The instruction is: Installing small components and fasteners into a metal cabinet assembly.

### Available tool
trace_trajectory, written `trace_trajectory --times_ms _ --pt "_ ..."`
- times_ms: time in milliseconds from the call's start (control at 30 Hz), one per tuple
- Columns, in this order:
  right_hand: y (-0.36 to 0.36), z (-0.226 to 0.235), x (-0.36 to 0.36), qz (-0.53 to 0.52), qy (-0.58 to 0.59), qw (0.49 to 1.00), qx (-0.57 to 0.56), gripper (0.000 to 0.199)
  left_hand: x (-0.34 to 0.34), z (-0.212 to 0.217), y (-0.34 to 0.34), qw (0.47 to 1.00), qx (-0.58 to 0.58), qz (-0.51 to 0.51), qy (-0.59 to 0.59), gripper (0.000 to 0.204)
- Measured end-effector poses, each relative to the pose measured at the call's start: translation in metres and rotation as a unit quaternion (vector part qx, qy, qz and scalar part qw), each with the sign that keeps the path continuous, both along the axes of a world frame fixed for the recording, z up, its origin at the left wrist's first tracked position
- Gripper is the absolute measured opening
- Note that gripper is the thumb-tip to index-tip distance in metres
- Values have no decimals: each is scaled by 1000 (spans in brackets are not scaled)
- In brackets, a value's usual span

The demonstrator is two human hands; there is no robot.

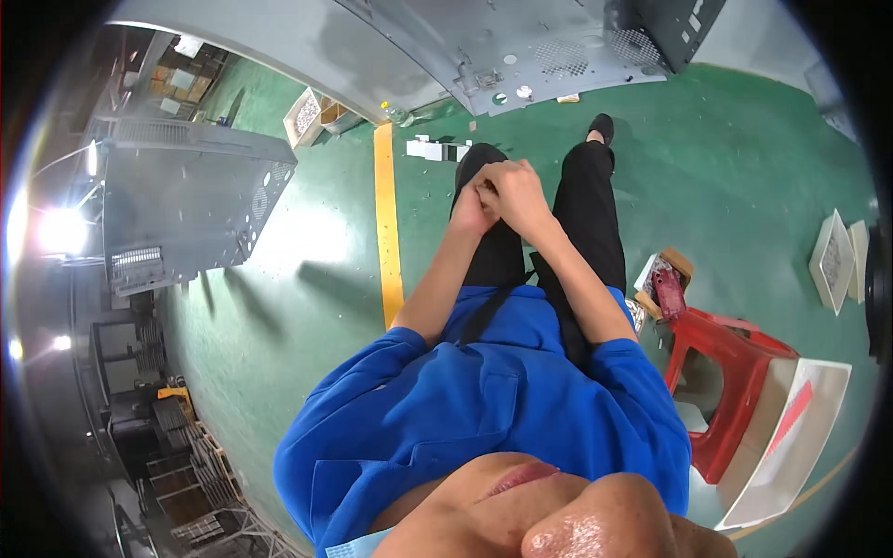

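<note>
My left hand (pixel 474 212) and my right hand (pixel 517 197) meet in front of me, above my left thigh. The right one lies partly over the left, its fingers curled. Both are closed with the fingertips pressed together; whatever may be between them is too small or hidden. Just beyond them on the floor lies a white, block-like part (pixel 437 149) with a dark section. Further ahead stands a large grey sheet-metal housing (pixel 549 70) with round holes and perforated patches, which neither hand touches.
Another grey metal housing (pixel 186 191) stands at the left. A yellow line (pixel 386 223) crosses the green floor. To my right are a red plastic stool (pixel 716 372), a white bin (pixel 791 456), a small box with a red object (pixel 668 293) and a white tray (pixel 831 260).
</note>
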State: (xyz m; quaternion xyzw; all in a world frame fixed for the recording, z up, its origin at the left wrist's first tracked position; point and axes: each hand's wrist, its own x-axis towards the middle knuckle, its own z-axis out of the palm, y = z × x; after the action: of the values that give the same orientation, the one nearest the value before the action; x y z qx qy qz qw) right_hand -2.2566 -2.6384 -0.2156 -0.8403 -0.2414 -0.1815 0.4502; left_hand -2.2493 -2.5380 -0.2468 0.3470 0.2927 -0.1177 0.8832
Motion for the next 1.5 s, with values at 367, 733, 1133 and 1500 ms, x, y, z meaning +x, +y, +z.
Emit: trace_trajectory --times_ms 367,733,1133,1500 --pt "-9 49 -19 88 114 977 156 10 103 6 87 978 -123 -12 -171 26" --pt "6 109 -5 169 159 939 253 14 67 18 105 910 93 -93 -393 50" --pt "73 186 16 208 24 866 453 12 34 82 81 947 2 -34 -319 44" --pt "63 182 22 217 32 881 419 11 67 12 87 935 -1 -28 -354 36"
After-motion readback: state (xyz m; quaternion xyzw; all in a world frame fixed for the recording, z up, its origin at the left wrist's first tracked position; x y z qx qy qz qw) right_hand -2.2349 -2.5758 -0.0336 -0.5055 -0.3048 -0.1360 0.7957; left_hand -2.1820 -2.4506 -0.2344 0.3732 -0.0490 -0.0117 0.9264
